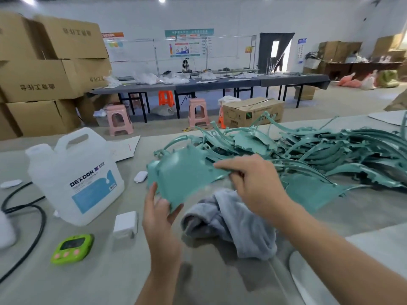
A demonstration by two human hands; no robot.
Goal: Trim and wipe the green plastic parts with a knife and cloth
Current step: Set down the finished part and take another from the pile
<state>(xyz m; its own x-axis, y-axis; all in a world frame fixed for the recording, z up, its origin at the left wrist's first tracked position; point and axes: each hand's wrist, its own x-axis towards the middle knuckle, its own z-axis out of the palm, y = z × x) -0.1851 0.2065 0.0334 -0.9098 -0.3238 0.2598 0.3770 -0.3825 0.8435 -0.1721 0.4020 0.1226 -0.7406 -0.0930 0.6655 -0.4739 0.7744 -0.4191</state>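
- Head view: both hands hold one green part (185, 179) up off the worktop (110, 271), just above and left of the grey cloth (231, 219).
- The left hand (161, 216) rises from the bottom edge with its forearm near upright. It pinches the part's lower corner, thumb on the near face and fingers behind.
- The right hand (253, 183) reaches in from the lower right, back toward the camera. Its fingers curl on the part's right edge and the forefinger lies along the top.
- The hands are apart, one at each end of the part.
- The pile of green parts (319, 148) lies behind and right of the cloth.
- A white jug (77, 179) stands well left of the cloth, with a green timer (71, 247) nearer the camera.
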